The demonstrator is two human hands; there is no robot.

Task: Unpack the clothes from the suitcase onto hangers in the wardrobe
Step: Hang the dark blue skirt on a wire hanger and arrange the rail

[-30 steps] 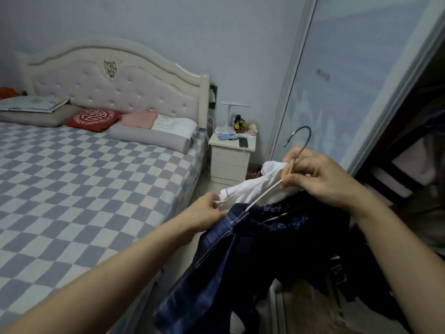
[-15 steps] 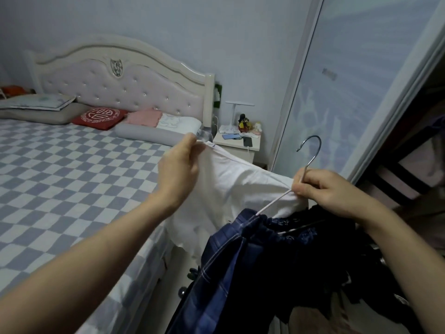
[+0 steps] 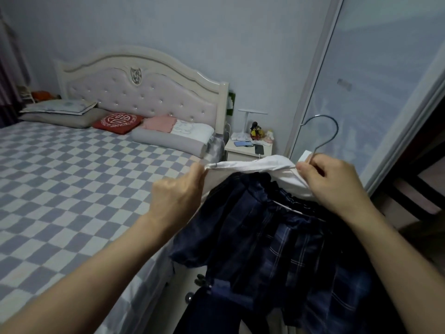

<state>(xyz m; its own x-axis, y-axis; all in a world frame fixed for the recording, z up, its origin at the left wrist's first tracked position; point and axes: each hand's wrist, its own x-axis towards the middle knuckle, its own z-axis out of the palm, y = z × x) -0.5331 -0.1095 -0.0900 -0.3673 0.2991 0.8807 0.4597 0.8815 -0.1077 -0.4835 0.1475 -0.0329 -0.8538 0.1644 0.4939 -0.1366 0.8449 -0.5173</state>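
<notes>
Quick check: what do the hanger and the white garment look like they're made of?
Hanger: thin bare metal wire by the look, with a dull grey-blue sheen on the hook; the right hand holds its neck. White garment: soft matte woven fabric, likely cotton, creasing where the left hand pinches it.

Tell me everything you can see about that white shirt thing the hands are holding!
The white garment looks like thin, soft cloth, plain with no pattern in view. It is stretched sideways in the air between two hands: the left hand pinches its far edge, the right hand grips its other end together with the wire hanger. It lies across the top of a dark blue checked garment hanging below. Whether it is a shirt cannot be told; most of it is bunched or hidden.
</notes>
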